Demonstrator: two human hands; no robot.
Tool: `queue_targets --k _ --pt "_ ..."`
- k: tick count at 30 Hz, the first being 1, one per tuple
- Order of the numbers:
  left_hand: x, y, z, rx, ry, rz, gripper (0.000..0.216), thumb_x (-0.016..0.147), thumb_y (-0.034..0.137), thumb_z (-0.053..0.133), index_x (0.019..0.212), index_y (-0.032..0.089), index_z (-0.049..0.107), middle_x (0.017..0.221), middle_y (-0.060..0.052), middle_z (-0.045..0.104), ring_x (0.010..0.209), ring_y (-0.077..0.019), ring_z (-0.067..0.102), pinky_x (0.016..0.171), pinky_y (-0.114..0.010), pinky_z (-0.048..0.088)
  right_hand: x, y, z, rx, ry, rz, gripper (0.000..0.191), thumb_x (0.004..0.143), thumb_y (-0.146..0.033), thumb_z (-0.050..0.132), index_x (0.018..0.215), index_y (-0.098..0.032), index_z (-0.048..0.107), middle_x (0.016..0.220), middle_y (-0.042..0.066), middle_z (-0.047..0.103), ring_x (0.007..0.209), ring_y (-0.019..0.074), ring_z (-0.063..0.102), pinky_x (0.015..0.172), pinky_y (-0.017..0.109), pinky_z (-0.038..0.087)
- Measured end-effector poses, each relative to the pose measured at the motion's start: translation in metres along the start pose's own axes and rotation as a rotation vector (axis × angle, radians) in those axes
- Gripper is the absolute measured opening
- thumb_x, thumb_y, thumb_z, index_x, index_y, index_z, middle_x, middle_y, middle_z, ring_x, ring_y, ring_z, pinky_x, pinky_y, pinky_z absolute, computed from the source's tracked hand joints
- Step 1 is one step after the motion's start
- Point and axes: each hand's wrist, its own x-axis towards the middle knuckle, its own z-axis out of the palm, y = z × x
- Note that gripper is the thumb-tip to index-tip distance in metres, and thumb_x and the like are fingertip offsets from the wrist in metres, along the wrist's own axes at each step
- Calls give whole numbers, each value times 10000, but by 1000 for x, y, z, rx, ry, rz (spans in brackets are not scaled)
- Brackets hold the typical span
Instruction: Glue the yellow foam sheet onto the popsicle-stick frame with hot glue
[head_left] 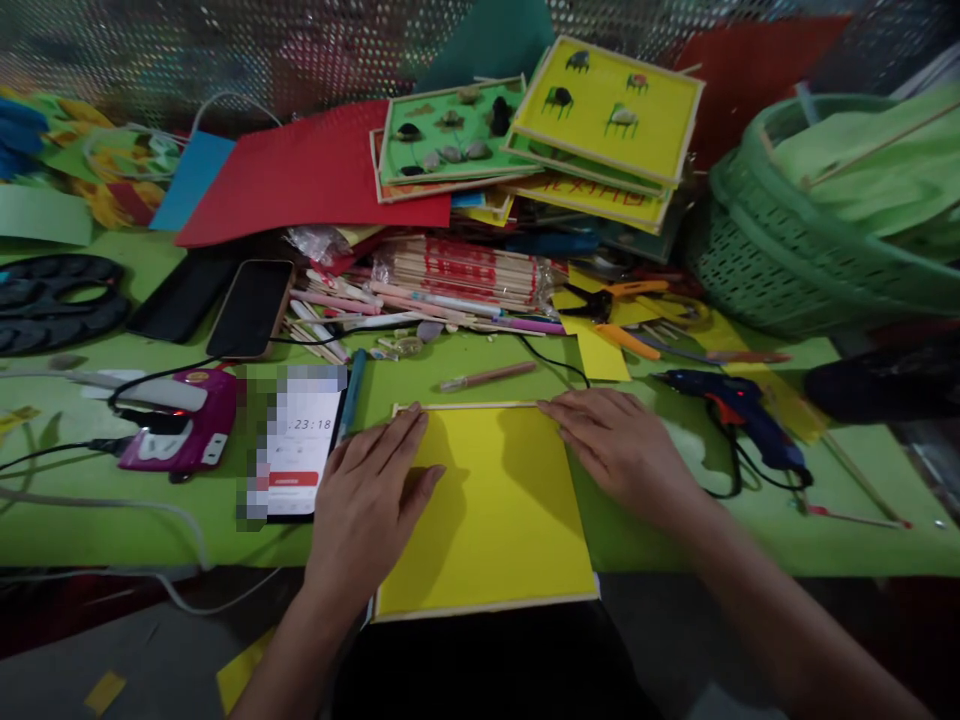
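Note:
A yellow board with a thin wooden frame [495, 510] lies on the green table in front of me, its near edge hanging over the table's front. My left hand [373, 497] rests flat on its left side, fingers stretched toward the top left corner. My right hand [619, 445] lies flat at the board's top right corner, fingers spread along the top strip. Neither hand holds anything. A loose wooden stick [487, 376] lies just beyond the board.
A phone with a lit screen [300, 450] lies left of the board, beside a pink device [184, 420] with cables. A blue glue gun [739, 415] lies to the right. Behind are a bundle of sticks [465, 275], scissors [615, 300], finished framed boards [600, 115], red paper [300, 175], a green basket [810, 250].

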Motion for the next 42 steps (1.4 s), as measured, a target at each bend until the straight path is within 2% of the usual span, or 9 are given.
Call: queue_targets --k 5,11,19,28,32,35,37,42 --pt "0 1 -1 6 -17 -6 531 1007 352 569 1510 207 477 1488 -83 604 1239 -320 629 997 -507 481 0 0 1 25 -8 -17 428 967 -127 508 1356 -206 669 1222 129 739 1092 298 666 886 476 541" --pt "0 0 -1 14 -38 -5 554 1001 348 581 1525 215 463 1497 -77 596 1251 -318 621 996 -502 478 1 0 1 12 -6 -35 397 969 -119 501 1329 -135 669 1217 138 741 1079 301 670 873 456 545" --pt "1 0 -3 20 -53 -10 580 998 340 582 1551 245 437 1484 -74 607 1246 -309 632 997 -498 485 2 -1 1 -4 -25 -20 381 988 -152 468 1314 -161 667 1216 121 748 1030 290 682 829 444 516" --pt "1 6 -7 -4 -71 -43 494 1012 347 564 1481 201 508 1480 -80 611 1261 -292 617 999 -467 485 -3 1 9 -64 43 -55 356 1018 -227 458 1301 -153 660 1146 137 755 981 293 680 807 428 482" --pt "-4 6 -8 -94 53 -49 436 1015 282 554 1441 194 542 1449 -89 638 1322 -250 591 1084 -433 465 -7 3 14 -29 78 -39 358 1012 -279 506 1320 -158 642 1169 140 742 964 315 665 785 441 479" --pt "-6 6 -8 -97 136 -78 377 1017 254 541 1387 202 591 1391 -85 681 1293 -236 611 1083 -423 472 -8 2 14 -30 110 -32 379 1009 -304 525 1349 -169 626 1192 143 732 970 323 661 777 446 473" --pt "-6 6 -8 -75 118 -84 378 1023 277 533 1388 202 595 1392 -88 681 1289 -242 615 1070 -430 479 -8 2 14 -32 126 -35 371 1012 -304 522 1347 -184 628 1194 137 732 998 322 659 794 444 466" --pt "-1 8 -10 -11 -19 -51 450 1045 352 486 1457 178 539 1470 -109 619 1358 -267 575 1103 -475 442 -4 -1 14 -27 146 -68 351 1021 -293 513 1322 -180 654 1199 119 740 1087 306 641 884 437 446"
